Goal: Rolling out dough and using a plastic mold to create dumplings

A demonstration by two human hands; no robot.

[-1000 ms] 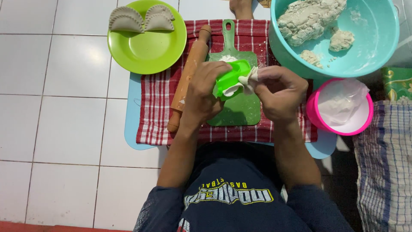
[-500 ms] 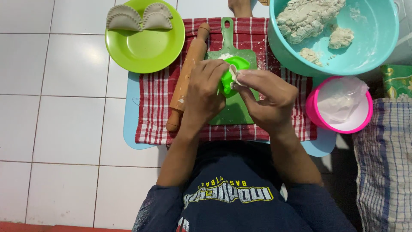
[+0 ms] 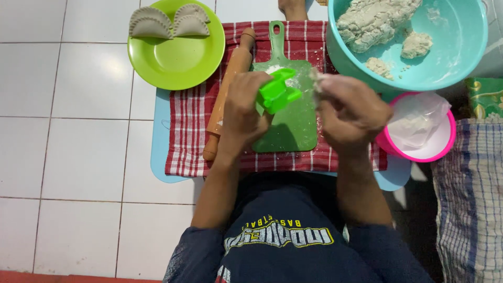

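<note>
My left hand (image 3: 245, 111) grips a bright green folding dumpling press (image 3: 277, 90), held closed above the green cutting board (image 3: 293, 126). My right hand (image 3: 350, 111) is beside it, fingers pinched on a small scrap of pale dough (image 3: 316, 76) near the board's right edge. The two hands are a little apart. The board lies on a red checked cloth (image 3: 188, 131).
A wooden rolling pin (image 3: 229, 84) lies left of the board. A green plate (image 3: 178, 50) at top left holds two crimped dumplings (image 3: 151, 23). A teal bowl (image 3: 461, 47) of dough sits top right, a pink bowl (image 3: 445, 149) with a plastic bag below it. Striped cloth at right.
My hands were together over the press; they have come apart, the right one pulling away to the right with a bit of dough, the left keeping the press.
</note>
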